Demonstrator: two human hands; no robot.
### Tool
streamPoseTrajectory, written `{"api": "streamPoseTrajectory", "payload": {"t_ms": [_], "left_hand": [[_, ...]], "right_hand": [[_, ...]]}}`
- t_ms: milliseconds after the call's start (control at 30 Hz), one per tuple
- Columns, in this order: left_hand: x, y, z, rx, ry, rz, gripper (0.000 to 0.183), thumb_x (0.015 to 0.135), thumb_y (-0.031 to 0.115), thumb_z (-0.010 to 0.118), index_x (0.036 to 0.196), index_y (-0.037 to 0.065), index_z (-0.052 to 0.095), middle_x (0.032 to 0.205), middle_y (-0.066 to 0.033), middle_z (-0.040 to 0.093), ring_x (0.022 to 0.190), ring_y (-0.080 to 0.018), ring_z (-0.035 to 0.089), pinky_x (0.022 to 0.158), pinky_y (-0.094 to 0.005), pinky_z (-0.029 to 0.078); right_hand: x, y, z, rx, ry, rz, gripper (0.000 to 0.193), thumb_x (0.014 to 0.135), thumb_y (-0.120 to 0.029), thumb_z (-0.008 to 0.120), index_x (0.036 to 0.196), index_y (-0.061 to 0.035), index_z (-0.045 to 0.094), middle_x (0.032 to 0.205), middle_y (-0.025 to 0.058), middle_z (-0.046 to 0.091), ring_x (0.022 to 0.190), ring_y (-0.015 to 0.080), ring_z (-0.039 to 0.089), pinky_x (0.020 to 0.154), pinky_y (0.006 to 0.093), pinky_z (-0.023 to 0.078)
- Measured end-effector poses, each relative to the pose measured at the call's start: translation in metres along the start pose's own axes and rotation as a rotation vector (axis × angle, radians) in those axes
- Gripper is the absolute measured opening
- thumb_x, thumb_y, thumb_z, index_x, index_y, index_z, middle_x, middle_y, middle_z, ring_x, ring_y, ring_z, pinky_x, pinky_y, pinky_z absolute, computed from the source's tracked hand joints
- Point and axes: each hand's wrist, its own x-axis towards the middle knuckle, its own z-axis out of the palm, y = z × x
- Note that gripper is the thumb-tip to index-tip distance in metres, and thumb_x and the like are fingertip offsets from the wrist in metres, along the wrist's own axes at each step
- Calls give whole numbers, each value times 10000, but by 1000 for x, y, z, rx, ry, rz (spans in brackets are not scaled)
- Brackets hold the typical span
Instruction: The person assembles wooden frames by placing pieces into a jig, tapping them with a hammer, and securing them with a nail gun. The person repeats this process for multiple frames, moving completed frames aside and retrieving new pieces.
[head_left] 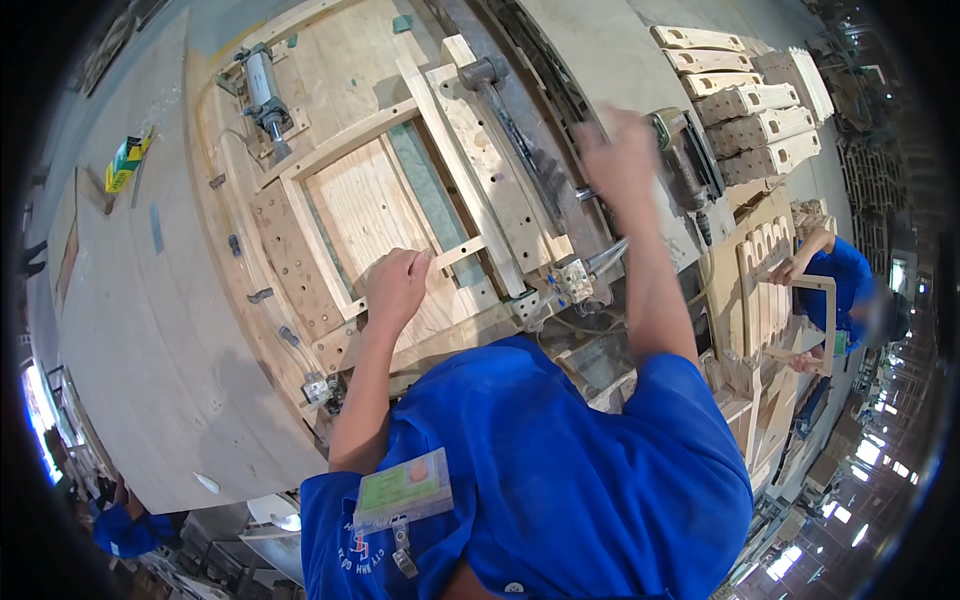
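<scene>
**Hands on the frame jig, one pressing, one reaching**

Blue work-shirt cloth [560, 470] fills the near foreground, with a pale green badge [403, 488] clipped at the chest. Beyond it, the left hand [396, 288] rests on the wooden frame [372, 205] that lies flat in the plywood jig [290, 255] on the bench [150, 330]. Its fingers are curled together, knuckles up, pressing down near a short crosspiece [462, 252] at the frame's lower edge; whether they pinch anything underneath cannot be told. The right hand [618, 152] is raised further back, blurred, fingers loosely spread, just beside the dark pneumatic tool [690, 160] and the long metal clamp bar [520, 135] running along the jig's right side. It does not appear to grip either one.

Judging by this, the step in hand is seating a frame part in the jig: the left hand steadies the wood while the right goes for the tool or clamp. The next move would call for keeping the crosspiece flush against its neighbours and getting a sure grip with the right hand before anything is driven or tightened.

An air cylinder [262, 90] sits at the jig's far corner. Stacked slotted wooden parts [760, 120] lie well apart to the right, where another person in blue [840, 285] handles a frame.
</scene>
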Motion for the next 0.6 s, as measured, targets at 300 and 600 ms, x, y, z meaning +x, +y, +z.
{"api": "streamPoseTrajectory", "payload": {"t_ms": [300, 600], "left_hand": [[-2, 3, -5, -80, 105, 28, 260, 1035, 259, 694, 984, 16, 772, 925, -164, 738, 855, -355, 694, 800, -472, 530], [-17, 15, -7, -261, 273, 31, 178, 1026, 188, 707, 1029, 22, 773, 932, -156, 741, 874, -333, 712, 794, -433, 560]], "right_hand": [[9, 178, -30, -159, -338, 223, 762, 923, -199, 627, 1609, 20, 379, 1390, 319, 625, 1311, 488, 595, 1116, 545, 485], [37, 168, -62, -168, -390, 164, 520, 1033, -400, 660, 1338, 21, 635, 945, 186, 739, 890, 421, 740, 842, 477, 596]]}}
